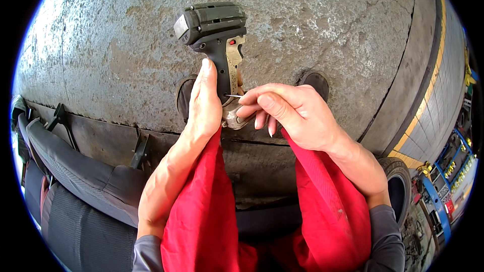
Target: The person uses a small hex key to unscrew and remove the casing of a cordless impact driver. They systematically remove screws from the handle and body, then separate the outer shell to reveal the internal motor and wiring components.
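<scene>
A cordless impact wrench (216, 53) is held upside down between my knees, its black battery (212, 19) uppermost and its metal head (234, 116) low. My left hand (205, 103) grips it from the left, thumb lying along the black handle; the other fingers are mostly hidden behind it. In my right hand (297, 113), thumb and fingers pinch a thin metal rod (233, 95). The rod's tip meets a small hole in the side of the wrench's housing. Its other end disappears in my fingers, so its exact kind cannot be made out.
Worn concrete floor (312, 25) lies under my dark shoes (315, 81). Dark car seats (85, 171) stand at the left. A tyre (398, 186) is close by my right elbow. Blue racks (437, 206) with parts line the far right, past a yellow floor line (421, 113).
</scene>
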`<act>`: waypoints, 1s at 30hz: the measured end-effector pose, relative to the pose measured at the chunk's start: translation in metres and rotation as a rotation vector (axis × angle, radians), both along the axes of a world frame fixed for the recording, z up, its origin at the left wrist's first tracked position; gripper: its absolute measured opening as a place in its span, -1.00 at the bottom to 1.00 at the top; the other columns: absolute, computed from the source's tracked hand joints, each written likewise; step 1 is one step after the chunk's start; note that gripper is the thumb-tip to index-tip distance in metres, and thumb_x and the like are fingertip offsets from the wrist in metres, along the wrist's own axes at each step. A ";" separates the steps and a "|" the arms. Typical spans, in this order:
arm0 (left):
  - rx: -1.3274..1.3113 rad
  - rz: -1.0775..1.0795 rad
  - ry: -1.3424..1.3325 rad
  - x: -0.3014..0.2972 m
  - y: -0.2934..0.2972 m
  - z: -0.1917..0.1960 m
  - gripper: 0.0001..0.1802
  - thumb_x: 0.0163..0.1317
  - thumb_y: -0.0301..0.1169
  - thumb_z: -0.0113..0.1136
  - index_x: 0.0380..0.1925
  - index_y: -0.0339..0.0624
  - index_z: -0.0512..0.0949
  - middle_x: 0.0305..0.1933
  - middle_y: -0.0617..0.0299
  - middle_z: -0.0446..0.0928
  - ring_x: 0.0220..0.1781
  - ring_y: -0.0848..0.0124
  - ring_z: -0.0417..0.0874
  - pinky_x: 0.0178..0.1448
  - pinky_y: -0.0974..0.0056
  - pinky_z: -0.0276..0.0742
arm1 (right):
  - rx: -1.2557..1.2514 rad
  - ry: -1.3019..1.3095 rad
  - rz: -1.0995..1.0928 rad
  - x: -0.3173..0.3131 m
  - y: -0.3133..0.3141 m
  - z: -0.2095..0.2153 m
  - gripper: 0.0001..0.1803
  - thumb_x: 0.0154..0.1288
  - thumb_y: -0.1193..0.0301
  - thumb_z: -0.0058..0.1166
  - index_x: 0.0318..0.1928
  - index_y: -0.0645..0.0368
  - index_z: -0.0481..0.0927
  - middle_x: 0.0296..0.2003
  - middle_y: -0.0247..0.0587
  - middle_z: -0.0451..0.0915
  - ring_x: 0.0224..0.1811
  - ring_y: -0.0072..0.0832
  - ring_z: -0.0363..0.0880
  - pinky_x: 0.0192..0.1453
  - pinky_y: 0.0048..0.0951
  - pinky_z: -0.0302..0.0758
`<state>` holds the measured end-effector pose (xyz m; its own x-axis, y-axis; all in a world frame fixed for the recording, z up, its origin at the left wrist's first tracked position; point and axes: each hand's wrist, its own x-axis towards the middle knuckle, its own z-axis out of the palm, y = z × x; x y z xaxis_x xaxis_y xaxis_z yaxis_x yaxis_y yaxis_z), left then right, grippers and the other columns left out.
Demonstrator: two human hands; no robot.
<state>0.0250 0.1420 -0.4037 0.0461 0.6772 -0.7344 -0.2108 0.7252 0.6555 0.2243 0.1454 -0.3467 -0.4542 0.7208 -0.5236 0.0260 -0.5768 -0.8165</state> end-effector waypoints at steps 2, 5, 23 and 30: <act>0.017 -0.008 -0.016 -0.001 0.000 -0.002 -0.37 0.68 0.09 -0.27 0.09 -0.24 0.60 -0.07 0.18 0.68 -0.11 0.41 0.67 0.08 0.29 0.59 | 0.299 -0.119 0.132 0.006 0.008 -0.003 -0.65 0.65 0.21 0.00 0.06 0.23 0.68 -0.19 -0.11 0.80 -0.24 -0.33 0.78 -0.20 -0.40 0.68; 0.054 -0.029 -0.040 -0.001 -0.001 -0.005 -0.37 0.69 0.06 -0.27 0.11 -0.25 0.60 -0.03 0.16 0.69 -0.08 0.41 0.68 0.11 0.28 0.59 | 0.440 -0.144 0.220 0.011 0.016 -0.006 -0.68 0.63 0.20 0.04 0.02 0.19 0.69 -0.21 -0.04 0.78 -0.14 -0.16 0.80 -0.14 -0.32 0.70; 0.053 0.024 -0.102 0.006 0.003 0.007 -0.33 0.66 0.12 -0.26 0.11 -0.28 0.58 -0.04 0.13 0.68 -0.13 0.37 0.69 0.05 0.25 0.61 | 0.008 0.193 -0.048 0.003 0.002 -0.001 -0.69 0.65 0.37 0.01 0.21 0.29 0.61 -0.13 -0.26 0.75 -0.17 -0.60 0.66 -0.14 -0.52 0.62; -0.024 0.064 -0.080 0.003 0.004 0.006 -0.33 0.63 0.17 -0.20 0.02 -0.26 0.58 -0.20 0.16 0.66 -0.25 0.39 0.67 -0.10 0.25 0.61 | -0.028 0.427 -0.080 0.005 -0.008 -0.020 -0.59 0.71 0.29 -0.10 0.33 0.30 0.53 -0.01 -0.20 0.75 -0.06 -0.55 0.64 0.02 -0.48 0.58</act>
<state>0.0275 0.1457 -0.3981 0.0625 0.6630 -0.7460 -0.3077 0.7239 0.6176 0.2296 0.1378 -0.3670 -0.5779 0.7505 -0.3205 -0.3566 -0.5855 -0.7280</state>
